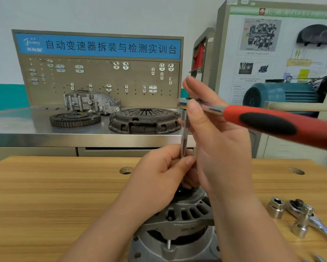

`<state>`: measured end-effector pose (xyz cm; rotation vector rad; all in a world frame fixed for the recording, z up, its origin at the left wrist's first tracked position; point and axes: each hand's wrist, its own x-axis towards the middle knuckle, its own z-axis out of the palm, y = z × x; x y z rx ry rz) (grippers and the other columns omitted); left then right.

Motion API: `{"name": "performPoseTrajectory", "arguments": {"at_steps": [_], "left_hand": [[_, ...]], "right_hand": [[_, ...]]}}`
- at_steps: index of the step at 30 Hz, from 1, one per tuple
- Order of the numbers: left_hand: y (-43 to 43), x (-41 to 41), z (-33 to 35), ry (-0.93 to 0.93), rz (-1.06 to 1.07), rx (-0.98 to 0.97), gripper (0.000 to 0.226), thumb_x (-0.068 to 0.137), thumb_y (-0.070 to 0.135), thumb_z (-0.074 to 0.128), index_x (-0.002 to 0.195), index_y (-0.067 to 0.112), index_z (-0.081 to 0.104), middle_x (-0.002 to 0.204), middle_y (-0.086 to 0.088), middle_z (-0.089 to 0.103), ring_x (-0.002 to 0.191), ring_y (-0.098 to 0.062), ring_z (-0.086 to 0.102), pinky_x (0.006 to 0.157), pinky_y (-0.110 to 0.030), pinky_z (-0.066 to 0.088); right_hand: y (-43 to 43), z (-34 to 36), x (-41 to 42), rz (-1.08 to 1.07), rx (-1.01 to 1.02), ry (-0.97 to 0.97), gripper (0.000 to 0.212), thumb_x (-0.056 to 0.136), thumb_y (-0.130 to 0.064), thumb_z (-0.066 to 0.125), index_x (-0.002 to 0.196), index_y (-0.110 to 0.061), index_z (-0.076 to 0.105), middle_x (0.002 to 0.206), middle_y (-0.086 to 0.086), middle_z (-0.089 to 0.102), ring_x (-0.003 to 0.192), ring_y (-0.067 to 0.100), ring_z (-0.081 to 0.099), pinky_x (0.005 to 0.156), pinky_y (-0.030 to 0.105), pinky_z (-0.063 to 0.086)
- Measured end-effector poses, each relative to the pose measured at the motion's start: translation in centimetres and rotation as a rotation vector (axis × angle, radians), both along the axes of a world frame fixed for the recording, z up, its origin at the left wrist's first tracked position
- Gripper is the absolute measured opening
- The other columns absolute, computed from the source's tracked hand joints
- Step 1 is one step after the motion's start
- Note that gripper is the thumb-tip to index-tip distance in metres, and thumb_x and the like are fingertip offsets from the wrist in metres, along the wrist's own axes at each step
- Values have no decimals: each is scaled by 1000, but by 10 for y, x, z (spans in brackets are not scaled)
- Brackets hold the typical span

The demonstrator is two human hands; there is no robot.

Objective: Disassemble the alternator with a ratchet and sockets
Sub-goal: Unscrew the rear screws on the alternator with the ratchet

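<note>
The alternator (179,222) stands on the wooden surface (45,186) at the near edge of the view, directly below both hands, with its slotted grey housing facing up. The left hand (158,176) hovers just over its top, fingers and thumb curled round the lower end of a slim metal extension bar (183,133) that stands nearly upright. The hand hides the bar's tip, so where it meets the alternator cannot be seen.

The right hand (217,133) is higher, above and slightly right of the alternator. It pinches the head end of a ratchet (263,122) between thumb and mostly straight fingers at the top of the bar. The ratchet's red and black handle sticks out to the right, well above the surface.

To the right of the alternator, a loose socket (276,207) stands on the surface. Just beside it lies a second, bare-metal ratchet (310,220) with another socket (299,231) at its head.

Behind, a steel bench (26,127) carries a toothed wheel (74,119), a clutch cover (143,121) and a grey casting (90,101) before a pegboard (102,76).
</note>
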<state>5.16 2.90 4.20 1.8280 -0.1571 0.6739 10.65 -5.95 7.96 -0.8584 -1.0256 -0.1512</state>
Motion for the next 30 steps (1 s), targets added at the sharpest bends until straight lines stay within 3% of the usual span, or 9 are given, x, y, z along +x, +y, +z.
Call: {"name": "performPoseTrajectory", "arguments": {"at_steps": [3, 8, 12, 15, 17, 20, 24, 26, 30], "left_hand": [[0, -1, 0, -3, 1, 26, 19, 95, 16, 52, 85, 10, 67, 75, -14, 71, 68, -24, 67, 68, -34, 54], [-1, -6, 0, -3, -27, 9, 25, 88, 32, 49, 91, 16, 68, 81, -11, 72, 74, -21, 68, 72, -35, 57], [0, -5, -2, -24, 11, 11, 19, 90, 25, 50, 88, 16, 66, 74, -6, 70, 68, -16, 65, 64, -27, 53], [0, -7, 0, -40, 5, 17, 24, 96, 2, 52, 88, 15, 71, 80, -12, 73, 69, -12, 67, 61, -18, 51], [-1, -7, 1, -52, 2, 11, 28, 94, -3, 51, 86, 14, 73, 78, -10, 74, 67, -8, 67, 59, -14, 50], [-3, -6, 0, -47, -12, -34, 19, 95, 20, 55, 85, 17, 71, 69, -3, 71, 61, -6, 64, 55, -13, 48], [0, -7, -3, -20, -22, -4, 25, 86, 34, 49, 93, 21, 69, 87, -12, 72, 80, -26, 68, 70, -27, 55], [2, -5, -3, -35, 17, 37, 23, 86, 31, 48, 92, 21, 68, 84, -9, 72, 78, -24, 67, 71, -32, 54], [0, -3, -4, -48, 44, 52, 18, 86, 24, 52, 90, 19, 69, 82, -5, 74, 74, -17, 68, 66, -23, 52]], "right_hand": [[0, 0, -1, 64, -1, 17, 24, 91, -26, 59, 113, -33, 65, 114, -13, 71, 111, 15, 66, 102, 33, 47], [-4, 2, 0, 281, -36, 228, 41, 86, -42, 52, 117, -16, 60, 102, 4, 76, 90, 23, 73, 80, 26, 57], [-2, 1, -3, 136, -4, 89, 20, 90, -26, 59, 105, -32, 69, 105, -4, 74, 100, 14, 68, 92, 32, 53], [-2, 0, -4, -51, -47, -129, 25, 90, -27, 61, 102, -49, 69, 113, -18, 68, 112, 4, 61, 101, 39, 48], [-1, 0, -5, -21, -47, -129, 25, 91, -29, 60, 107, -48, 66, 119, -20, 67, 115, 9, 62, 101, 41, 48], [-1, 2, -6, 205, -5, 77, 26, 94, -27, 53, 116, -33, 63, 120, -8, 69, 101, 18, 70, 89, 26, 53], [-5, 4, -4, 330, -67, 184, 35, 90, -35, 45, 120, -22, 58, 109, 0, 74, 93, 24, 72, 81, 24, 55], [-4, 3, -4, 287, -75, 149, 31, 90, -33, 47, 116, -27, 62, 110, -2, 74, 96, 23, 71, 79, 23, 54], [-4, 3, -3, -36, -71, -136, 26, 93, -22, 56, 105, -42, 68, 114, -20, 68, 112, 12, 64, 96, 37, 52]]}}
